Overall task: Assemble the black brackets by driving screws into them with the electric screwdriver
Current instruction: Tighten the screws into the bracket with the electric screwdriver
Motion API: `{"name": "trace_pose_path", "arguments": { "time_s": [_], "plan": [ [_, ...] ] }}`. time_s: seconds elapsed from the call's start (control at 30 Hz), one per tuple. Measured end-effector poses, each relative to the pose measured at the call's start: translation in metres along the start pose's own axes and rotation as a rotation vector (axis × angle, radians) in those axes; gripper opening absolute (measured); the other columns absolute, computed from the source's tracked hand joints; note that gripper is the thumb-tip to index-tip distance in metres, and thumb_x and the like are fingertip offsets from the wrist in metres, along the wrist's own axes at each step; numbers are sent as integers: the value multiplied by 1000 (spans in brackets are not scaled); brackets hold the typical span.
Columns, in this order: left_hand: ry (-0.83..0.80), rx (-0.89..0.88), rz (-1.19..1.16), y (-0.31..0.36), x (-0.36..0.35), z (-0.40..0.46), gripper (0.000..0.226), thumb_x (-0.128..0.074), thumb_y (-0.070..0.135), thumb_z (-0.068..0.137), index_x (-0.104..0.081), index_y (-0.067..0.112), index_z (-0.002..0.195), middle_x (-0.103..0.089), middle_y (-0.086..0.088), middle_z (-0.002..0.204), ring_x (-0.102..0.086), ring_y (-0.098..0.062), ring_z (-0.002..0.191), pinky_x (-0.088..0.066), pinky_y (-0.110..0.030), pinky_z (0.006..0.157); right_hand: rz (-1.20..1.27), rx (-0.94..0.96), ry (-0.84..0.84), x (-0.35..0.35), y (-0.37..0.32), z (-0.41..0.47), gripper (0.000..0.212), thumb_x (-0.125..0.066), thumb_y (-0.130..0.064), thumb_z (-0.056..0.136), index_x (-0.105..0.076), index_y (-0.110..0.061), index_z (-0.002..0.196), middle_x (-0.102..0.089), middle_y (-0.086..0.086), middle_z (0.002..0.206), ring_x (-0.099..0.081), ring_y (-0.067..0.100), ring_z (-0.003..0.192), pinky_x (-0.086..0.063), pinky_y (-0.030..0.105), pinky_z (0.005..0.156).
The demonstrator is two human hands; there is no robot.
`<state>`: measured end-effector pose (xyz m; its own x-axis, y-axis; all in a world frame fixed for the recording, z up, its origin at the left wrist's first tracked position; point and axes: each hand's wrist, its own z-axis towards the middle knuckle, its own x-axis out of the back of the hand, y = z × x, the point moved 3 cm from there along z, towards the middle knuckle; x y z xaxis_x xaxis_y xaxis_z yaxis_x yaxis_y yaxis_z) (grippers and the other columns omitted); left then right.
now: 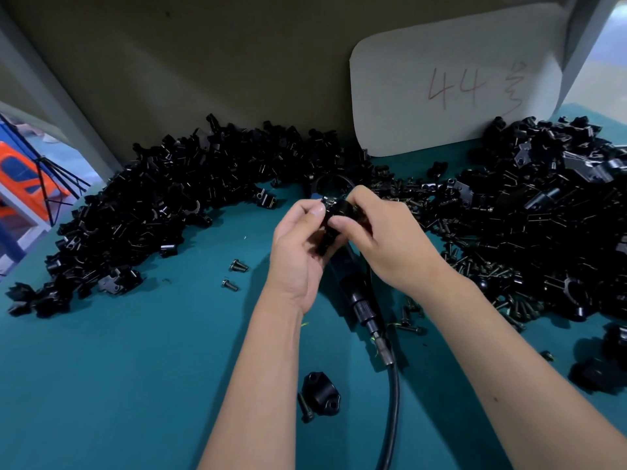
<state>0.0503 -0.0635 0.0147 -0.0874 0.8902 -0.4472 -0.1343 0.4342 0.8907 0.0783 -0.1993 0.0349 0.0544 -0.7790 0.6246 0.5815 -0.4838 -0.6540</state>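
Teal table (118, 385) fills the view, beige back panel (203, 62) behind it. White card (451, 86) leans on the panel, red "44" and a character hand-written on it.

Large heap of black brackets (163, 198) curves across left and centre-back of the table. Second heap of brackets (549, 212) at right, with a scatter of dark screws (475, 262) along its near edge.

Electric screwdriver (364, 300) lies on the table below and between the wrists, black cable (393, 401) trailing toward the near edge.

Left hand (298, 252) and right hand (386, 239) meet at centre, raised above the table. Both pinch one black bracket (334, 215) between thumb and fingertips, the left from its left side, the right from above and right; a metal part shows at its top.

Single loose bracket (320, 393) near the front edge, one screw (305, 407) touching its left side. Two stray screws (234, 274) left of the left hand
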Motion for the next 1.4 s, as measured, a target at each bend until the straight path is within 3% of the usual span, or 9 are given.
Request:
{"name": "trace_pose_path", "arguments": {
  "time_s": [0.2,0.4,0.53,0.7,0.87,1.0,1.1,1.27,1.4],
  "plan": [
    [113,-85,240,0,0,2,18,-70,29,88,-58,16,85,-53,-4,75,-49,-13,65,-43,-24,58,-194,-7,-58,-9,-13,0,27,-58,-40,102,-45,-16,103,-60,2,80,-59,27,68,-48,44,59],
    [96,-103,446,4,6,3,34,-69,46,89,-50,25,70,-47,1,71,-40,-19,69,-36,-41,67,-402,-22,-56,-14,-20,1,28,-56,-39,102,-52,-13,110,-55,0,77,-57,31,68,-35,39,56],
    [195,-113,563,2,14,8,35,-60,43,88,-44,18,69,-43,6,63,-39,-17,62,-34,-38,61,-255,-111,-76,-14,-17,1,37,-66,-50,93,-54,-20,112,-64,-1,88,-62,28,80,-48,40,66],
    [355,106,349,-2,30,9,25,-49,35,93,-48,18,74,-55,-2,57,-40,-15,44,-29,-21,39,-359,-226,30,-17,-9,-4,48,-59,-64,93,-42,-21,106,-57,-4,83,-58,28,74,-40,38,61],
    [276,359,25,0,37,9,27,-43,38,100,-37,19,82,-40,2,53,-25,-8,36,-16,-16,31,-467,-376,-73,-30,-6,-7,56,-73,-61,83,-45,-14,98,-55,0,82,-54,30,72,-40,35,61],
    [223,424,-49,2,41,8,27,-43,38,100,-34,20,82,-35,3,58,-22,-6,35,-16,-16,28,-128,-462,-92,-17,7,-4,35,-79,-52,83,-69,-18,80,-66,1,64,-62,19,59,-43,31,52],
    [171,453,-54,3,42,8,26,-43,35,100,-32,21,82,-34,2,58,-21,-5,35,-14,-16,27,433,-571,28,-3,15,-3,24,-82,-38,87,-76,-14,90,-78,3,77,-72,17,62,-58,33,55],
    [69,474,29,-1,40,10,25,-47,29,99,-33,18,81,-37,1,58,-22,-6,38,-15,-16,29,1043,-597,189,17,11,8,41,-76,-32,87,-57,-5,111,-66,10,88,-68,24,67,-58,35,61],
    [-1,492,45,0,40,10,25,-51,27,98,-38,18,78,-37,1,59,-25,-6,39,-18,-16,29,1226,-449,296,24,-6,18,21,-71,-17,96,-51,-11,100,-61,5,81,-60,19,62,-54,33,59]
  ]
}}
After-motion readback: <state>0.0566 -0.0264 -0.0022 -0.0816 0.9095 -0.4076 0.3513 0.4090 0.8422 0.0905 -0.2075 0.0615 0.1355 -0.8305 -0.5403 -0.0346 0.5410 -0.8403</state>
